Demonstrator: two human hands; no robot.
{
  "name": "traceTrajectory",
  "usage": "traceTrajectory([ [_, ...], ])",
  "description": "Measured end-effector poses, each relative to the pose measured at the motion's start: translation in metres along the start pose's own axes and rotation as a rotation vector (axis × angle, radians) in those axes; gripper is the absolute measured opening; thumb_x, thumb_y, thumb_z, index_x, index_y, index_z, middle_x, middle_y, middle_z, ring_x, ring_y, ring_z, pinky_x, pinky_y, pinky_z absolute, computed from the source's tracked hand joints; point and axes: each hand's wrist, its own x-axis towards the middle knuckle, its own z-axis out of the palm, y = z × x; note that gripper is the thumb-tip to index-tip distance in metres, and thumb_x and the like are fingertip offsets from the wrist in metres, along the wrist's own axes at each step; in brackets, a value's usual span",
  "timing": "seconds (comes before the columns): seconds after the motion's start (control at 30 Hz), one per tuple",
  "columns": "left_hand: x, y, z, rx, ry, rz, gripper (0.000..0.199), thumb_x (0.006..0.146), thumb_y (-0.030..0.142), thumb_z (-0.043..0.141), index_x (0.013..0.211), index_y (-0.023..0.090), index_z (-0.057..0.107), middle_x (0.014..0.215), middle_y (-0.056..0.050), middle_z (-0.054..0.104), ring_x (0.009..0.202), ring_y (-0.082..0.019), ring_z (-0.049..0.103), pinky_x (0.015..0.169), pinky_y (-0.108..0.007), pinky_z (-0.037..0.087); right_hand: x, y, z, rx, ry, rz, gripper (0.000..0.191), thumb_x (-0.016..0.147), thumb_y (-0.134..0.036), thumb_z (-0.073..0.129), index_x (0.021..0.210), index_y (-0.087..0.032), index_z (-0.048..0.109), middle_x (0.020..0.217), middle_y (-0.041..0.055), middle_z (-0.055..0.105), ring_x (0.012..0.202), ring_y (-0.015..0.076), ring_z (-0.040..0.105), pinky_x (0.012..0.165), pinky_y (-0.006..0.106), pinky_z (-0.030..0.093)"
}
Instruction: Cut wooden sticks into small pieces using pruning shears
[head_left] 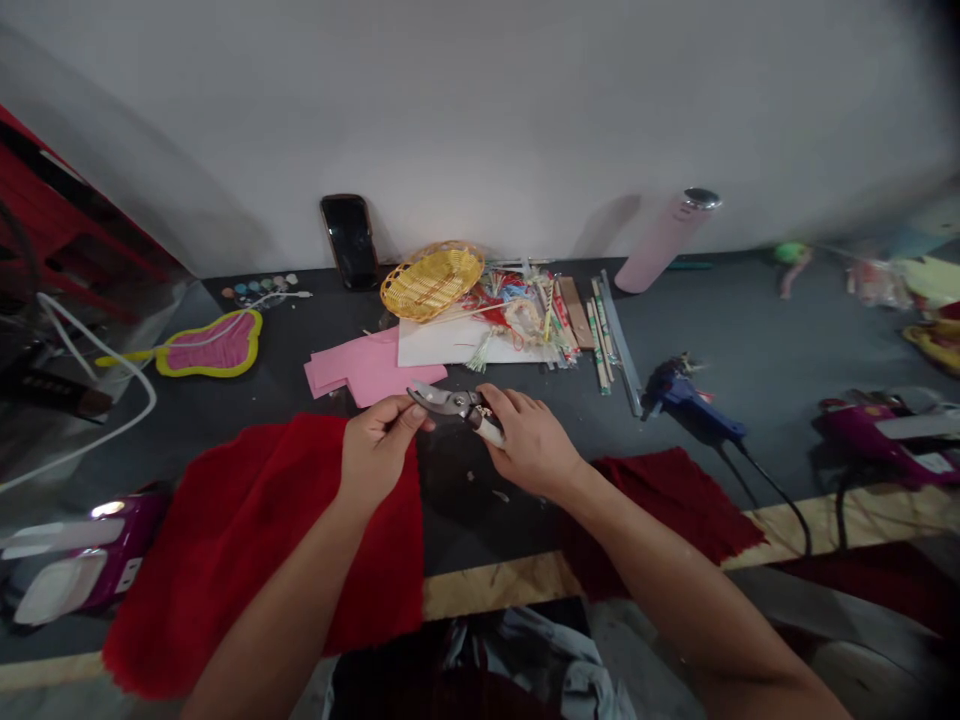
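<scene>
My right hand (531, 438) is wrapped round the handles of the pruning shears (450, 402), above the dark table. The blades of the shears point left, at the fingertips of my left hand (379, 445). Thumb and forefinger of that hand are pinched together beside the blade tip; what they hold, if anything, is too small to make out. Just beyond the hands, pink paper (375, 368) lies partly against a white sheet (431, 345). A large red cloth (277, 520) spreads beneath my left wrist and forearm.
Along the wall stand a phone (350, 240), a yellow basket (433, 282) and a pink bottle (664, 242). Tassels and sticks (525, 315) lie in the middle. A blue glue gun (694, 402) with a cable and a smaller red cloth (675, 500) are at the right.
</scene>
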Motion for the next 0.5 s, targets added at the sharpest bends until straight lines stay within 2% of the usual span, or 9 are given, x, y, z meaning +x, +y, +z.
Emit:
traceTrajectory([
  [0.17,0.0,0.001,-0.003,0.022,-0.052,-0.002,0.022,0.086,0.029,0.055,0.072,0.015,0.065,0.066,0.0,0.066,0.06,-0.01,0.052,0.059,-0.022,0.04,0.002,0.005,0.003,-0.025,0.034,-0.034,0.06,0.08,-0.025,0.049,0.137,-0.015,0.032,0.117,0.0132,0.055,0.103,0.0273,0.051,0.088,0.041,0.04],
  [0.3,0.001,-0.003,-0.005,-0.096,-0.162,-0.015,0.028,0.088,0.033,0.053,0.069,0.015,0.064,0.063,0.0,0.063,0.05,-0.007,0.042,0.05,-0.021,0.033,0.003,0.011,0.005,-0.024,0.032,-0.083,0.071,0.079,-0.024,0.049,0.144,-0.016,0.022,0.123,0.0142,0.051,0.108,0.0285,0.048,0.088,0.042,0.041],
  [0.5,0.001,-0.004,-0.01,-0.152,-0.233,-0.047,0.029,0.087,0.036,0.055,0.069,0.016,0.065,0.06,0.0,0.062,0.049,-0.007,0.041,0.047,-0.021,0.029,0.003,0.012,0.002,0.021,0.033,-0.111,0.07,0.078,-0.023,0.049,0.142,-0.017,0.024,0.12,0.0136,0.052,0.108,0.028,0.048,0.09,0.044,0.041],
])
